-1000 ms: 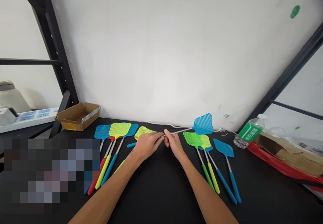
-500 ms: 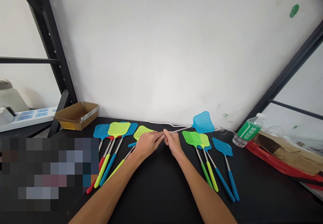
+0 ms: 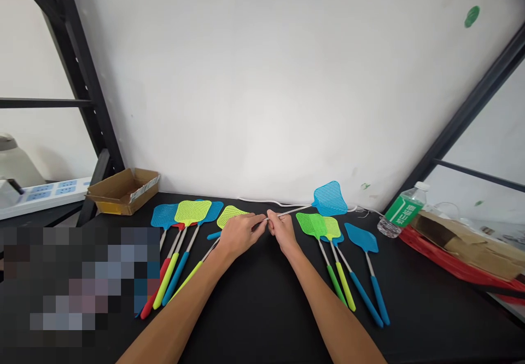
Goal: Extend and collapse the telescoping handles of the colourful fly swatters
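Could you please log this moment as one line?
left hand: holding blue swatter; right hand: holding same shaft; other swatters: on table, both sides of hands

Left grip and right grip hold a blue swatter.

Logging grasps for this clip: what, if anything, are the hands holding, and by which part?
The left hand and right hand hold a blue fly swatter by its metal shaft.
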Demonstrator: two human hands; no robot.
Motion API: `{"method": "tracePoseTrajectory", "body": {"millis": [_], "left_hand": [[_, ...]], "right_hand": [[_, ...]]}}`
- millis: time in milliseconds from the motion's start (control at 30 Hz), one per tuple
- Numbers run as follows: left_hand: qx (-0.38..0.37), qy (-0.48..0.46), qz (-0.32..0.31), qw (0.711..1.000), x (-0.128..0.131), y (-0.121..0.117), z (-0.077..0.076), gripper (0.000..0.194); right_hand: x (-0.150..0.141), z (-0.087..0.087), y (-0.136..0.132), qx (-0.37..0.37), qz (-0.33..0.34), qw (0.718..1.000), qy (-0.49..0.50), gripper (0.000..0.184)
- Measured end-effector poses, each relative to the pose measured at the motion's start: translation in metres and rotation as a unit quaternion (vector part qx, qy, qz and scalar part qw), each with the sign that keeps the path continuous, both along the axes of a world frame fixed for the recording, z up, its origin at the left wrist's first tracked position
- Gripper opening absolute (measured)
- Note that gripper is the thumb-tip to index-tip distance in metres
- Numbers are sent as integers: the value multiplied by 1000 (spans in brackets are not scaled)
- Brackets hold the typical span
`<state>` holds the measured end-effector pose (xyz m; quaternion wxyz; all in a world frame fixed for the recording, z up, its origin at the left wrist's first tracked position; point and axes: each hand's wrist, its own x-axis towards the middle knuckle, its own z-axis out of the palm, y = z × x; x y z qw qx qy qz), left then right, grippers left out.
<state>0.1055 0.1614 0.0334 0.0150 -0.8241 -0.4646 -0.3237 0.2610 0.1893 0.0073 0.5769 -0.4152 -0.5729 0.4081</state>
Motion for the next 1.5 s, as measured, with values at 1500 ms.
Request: {"method": "tracePoseTrajectory", "body": {"millis": [1500], "left_hand": [[-28, 4, 13, 1000, 5, 1, -3, 43]], "right_hand": [[4, -3, -1, -11, 36, 999, -7, 49]]}}
